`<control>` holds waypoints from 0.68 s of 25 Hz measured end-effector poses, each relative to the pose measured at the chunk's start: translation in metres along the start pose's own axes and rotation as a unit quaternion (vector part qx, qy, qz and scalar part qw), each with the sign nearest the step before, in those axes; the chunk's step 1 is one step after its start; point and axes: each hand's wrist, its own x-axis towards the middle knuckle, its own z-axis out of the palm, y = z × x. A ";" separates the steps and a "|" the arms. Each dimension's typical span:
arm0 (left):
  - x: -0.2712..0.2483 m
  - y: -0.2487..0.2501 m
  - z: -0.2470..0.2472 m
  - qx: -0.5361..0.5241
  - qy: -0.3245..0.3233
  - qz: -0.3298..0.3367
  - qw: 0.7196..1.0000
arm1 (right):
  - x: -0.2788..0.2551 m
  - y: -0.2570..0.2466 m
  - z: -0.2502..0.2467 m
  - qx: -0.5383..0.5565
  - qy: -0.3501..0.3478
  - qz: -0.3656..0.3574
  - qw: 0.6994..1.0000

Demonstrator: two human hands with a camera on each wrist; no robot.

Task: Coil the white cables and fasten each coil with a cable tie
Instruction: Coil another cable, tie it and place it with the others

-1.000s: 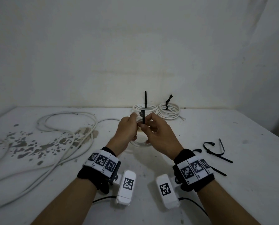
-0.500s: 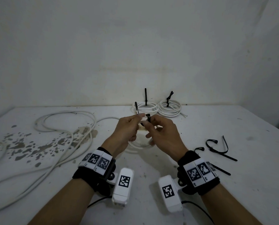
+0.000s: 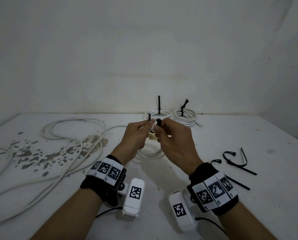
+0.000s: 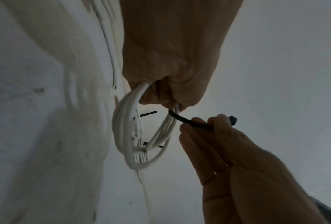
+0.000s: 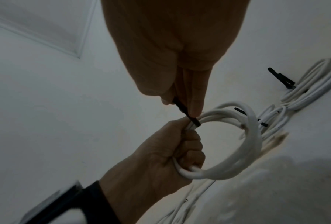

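Observation:
My left hand (image 3: 136, 134) grips a coil of white cable (image 3: 151, 153) lifted above the table; the coil shows as a ring in the left wrist view (image 4: 126, 136) and the right wrist view (image 5: 237, 145). A black cable tie (image 3: 158, 122) wraps under the coil's top strands. My right hand (image 3: 170, 135) pinches the tie's head end (image 4: 199, 125), and the left thumb and forefinger pinch its tail (image 3: 149, 117). In the right wrist view the tie (image 5: 187, 113) runs from my right fingertips (image 5: 196, 106) down to the strands at the left fist (image 5: 172, 153).
Two tied coils (image 3: 157, 115) (image 3: 184, 116) lie by the back wall. Loose white cable (image 3: 72, 135) sprawls over the stained left side of the table (image 3: 231, 132). Spare black cable ties (image 3: 238, 161) lie at the right.
The tie's two ends have come apart: the tail now stands up in my left fingers and the head in my right. Both hands stay at the coil's top.

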 end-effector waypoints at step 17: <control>0.003 0.013 -0.012 0.293 -0.025 0.192 0.936 | 0.033 -0.010 -0.009 -0.130 0.002 0.022 0.991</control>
